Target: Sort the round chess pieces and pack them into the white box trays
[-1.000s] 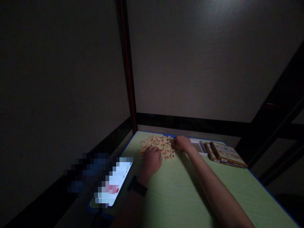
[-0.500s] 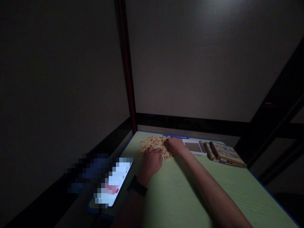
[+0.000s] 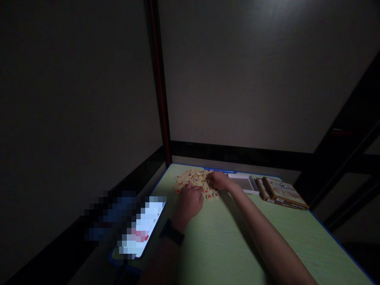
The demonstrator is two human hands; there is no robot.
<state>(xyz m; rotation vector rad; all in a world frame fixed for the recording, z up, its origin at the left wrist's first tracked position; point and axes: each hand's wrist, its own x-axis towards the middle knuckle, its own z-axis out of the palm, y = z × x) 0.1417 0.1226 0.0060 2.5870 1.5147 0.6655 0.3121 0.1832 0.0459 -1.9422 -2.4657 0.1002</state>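
A loose heap of round wooden Chinese chess pieces (image 3: 195, 180) with red and dark characters lies at the far end of the green table. My left hand (image 3: 191, 200), a dark watch (image 3: 172, 232) on its wrist, rests at the near side of the heap with fingers stretched over some pieces. At the heap's right side, my right hand (image 3: 220, 181) has its fingers curled down among the pieces. Its fingertips are mostly hidden, so whatever they pinch does not show clearly.
An open white box tray (image 3: 252, 185) stands right of my right hand. Beside it are two stacked flat boxes (image 3: 286, 192) with printed lids. A tablet-like device with a lit screen (image 3: 145, 225), partly pixelated, is at the table's left edge. Walls close in behind and left.
My right hand has shifted very slightly at the right side of the heap. My left hand stays almost where it was.
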